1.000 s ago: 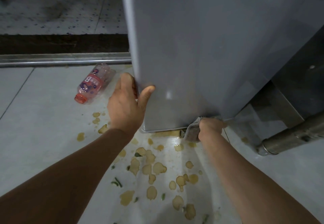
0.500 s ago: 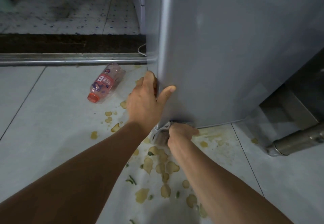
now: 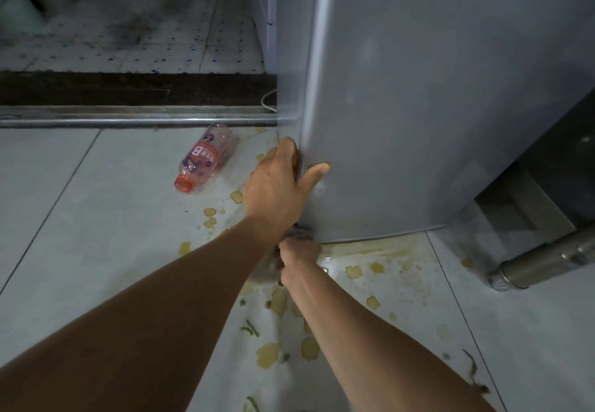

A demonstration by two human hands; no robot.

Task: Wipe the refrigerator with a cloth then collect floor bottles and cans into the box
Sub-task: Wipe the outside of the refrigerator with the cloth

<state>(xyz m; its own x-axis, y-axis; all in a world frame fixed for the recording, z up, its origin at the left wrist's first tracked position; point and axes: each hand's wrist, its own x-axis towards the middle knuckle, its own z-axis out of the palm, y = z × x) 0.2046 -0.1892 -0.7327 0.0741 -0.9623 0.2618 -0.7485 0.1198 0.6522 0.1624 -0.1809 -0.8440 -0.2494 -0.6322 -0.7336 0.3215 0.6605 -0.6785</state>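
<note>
The grey refrigerator (image 3: pixel 434 96) fills the upper right. My left hand (image 3: pixel 277 186) grips its lower front corner edge, fingers round the side and thumb on the front. Just below, my right hand (image 3: pixel 297 253) clutches a grey cloth (image 3: pixel 269 270) at the refrigerator's bottom corner; the cloth is mostly hidden by both arms. A clear plastic bottle (image 3: pixel 206 157) with a pink label and red cap lies on its side on the floor, left of my left hand.
Yellowish spill spots (image 3: pixel 267 353) and green scraps dot the tiled floor (image 3: pixel 96 234). A metal door track (image 3: pixel 128 118) crosses behind the bottle. A steel cylinder (image 3: pixel 544 260) lies at the right beside a dark cabinet.
My right hand has slid the cloth leftward along the refrigerator's bottom edge to the corner under my left hand. The view has shifted, showing more of the refrigerator's side.
</note>
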